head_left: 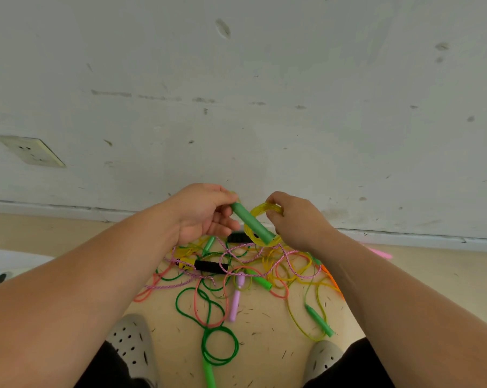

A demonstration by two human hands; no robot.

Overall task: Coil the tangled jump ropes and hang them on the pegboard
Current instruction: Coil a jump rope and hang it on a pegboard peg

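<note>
Jump ropes are asked about first: where are they seen in the head view?

A tangle of them is spread on the floor in the lower middle of the frame, between two grey shoes and just below both hands. Yellow, green, pink and braided cords are crossed over one another, with a purple handle and a black handle lying among them.

And what is held up out of it?

A yellow coil and a green handle are held at centre frame, in front of the foot of the wall. The handle's upper end is pinched by the left hand between thumb and fingertips. The coil's top is pinched by the right hand, its fingers bunched together.

Why is it held so?

The loops are judged to be kept gathered by the right-hand pinch so that they cannot spring apart. The handle is laid slantwise across the ring, probably to be tucked in as a fastening. Whether it is passed through the ring cannot be told.

How far along is the work judged to be?

Early. One green coil lies looped at the bottom of the frame, but most of the cord is knotted together. No pegboard is in view.
</note>
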